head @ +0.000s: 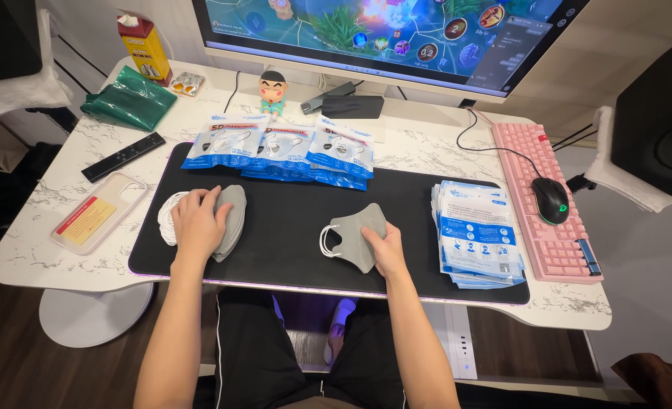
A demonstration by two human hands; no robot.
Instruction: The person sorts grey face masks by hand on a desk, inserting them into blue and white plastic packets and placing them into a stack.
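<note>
The left hand (pixel 198 221) lies flat on a stack of grey masks (pixel 230 216) near the tabletop's front left, grip apart. The right hand (pixel 385 250) pinches one grey mask (pixel 357 231) at front centre, grip clamped on it. Best kept folded flat, loops untangled. The stack's count is hidden under the palm.
</note>
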